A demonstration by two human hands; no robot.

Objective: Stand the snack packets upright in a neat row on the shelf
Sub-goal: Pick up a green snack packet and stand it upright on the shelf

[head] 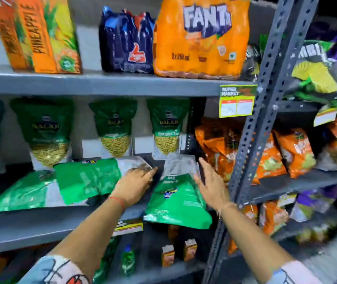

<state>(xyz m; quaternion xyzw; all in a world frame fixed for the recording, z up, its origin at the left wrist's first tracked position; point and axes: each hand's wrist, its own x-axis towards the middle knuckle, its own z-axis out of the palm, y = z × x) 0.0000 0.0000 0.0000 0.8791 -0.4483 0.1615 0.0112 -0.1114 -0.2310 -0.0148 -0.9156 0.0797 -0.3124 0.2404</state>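
Beside three upright packets (pixel 113 128), left hand (pixel 135 182) presses a flat packet (pixel 87 179); right hand (pixel 210 185) spread open.

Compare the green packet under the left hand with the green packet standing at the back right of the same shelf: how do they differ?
The packet under the left hand lies flat, while the back-right packet stands upright. The flat one shows mostly plain green printed film; the standing one shows its front, with a clear window of yellowish snack. The left hand rests on the flat one; nothing touches the standing one. Both are green pouches on the middle shelf.
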